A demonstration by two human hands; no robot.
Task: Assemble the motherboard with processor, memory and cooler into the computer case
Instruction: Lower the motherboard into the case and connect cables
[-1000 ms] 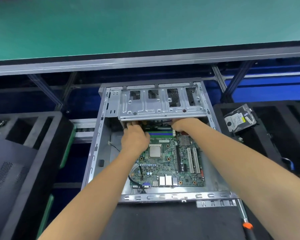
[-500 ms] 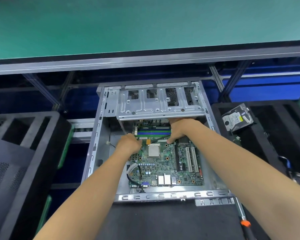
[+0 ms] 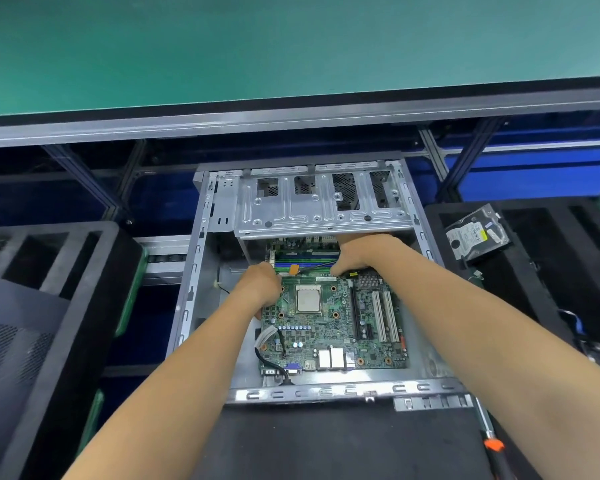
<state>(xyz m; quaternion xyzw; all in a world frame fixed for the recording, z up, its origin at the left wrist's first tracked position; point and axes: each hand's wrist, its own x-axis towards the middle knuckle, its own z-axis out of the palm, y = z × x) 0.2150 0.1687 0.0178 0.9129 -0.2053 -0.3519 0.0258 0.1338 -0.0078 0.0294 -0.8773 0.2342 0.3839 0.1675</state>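
Observation:
The open grey computer case [image 3: 326,392] lies flat in front of me. Inside it sits the green motherboard [image 3: 329,337], its silver processor [image 3: 308,298] in the socket and blue and green memory slots [image 3: 305,263] at its far end. My left hand [image 3: 261,287] curls over the board's left edge beside the processor. My right hand [image 3: 357,254] is bent down on the far part of the board by the memory slots, where a thin black cable with an orange tag [image 3: 293,270] runs. No cooler is in view.
The case's metal drive cage [image 3: 319,216] overhangs the board's far end. A hard drive [image 3: 477,235] lies on the black foam tray [image 3: 551,289] at right; another foam tray [image 3: 49,289] stands at left. An orange-collared screwdriver [image 3: 492,445] lies on the black mat [image 3: 326,441].
Both hands have drawn back toward me from under the drive cage, so the memory slots and the orange-tagged cable now show. The left hand has shifted to the board's left edge.

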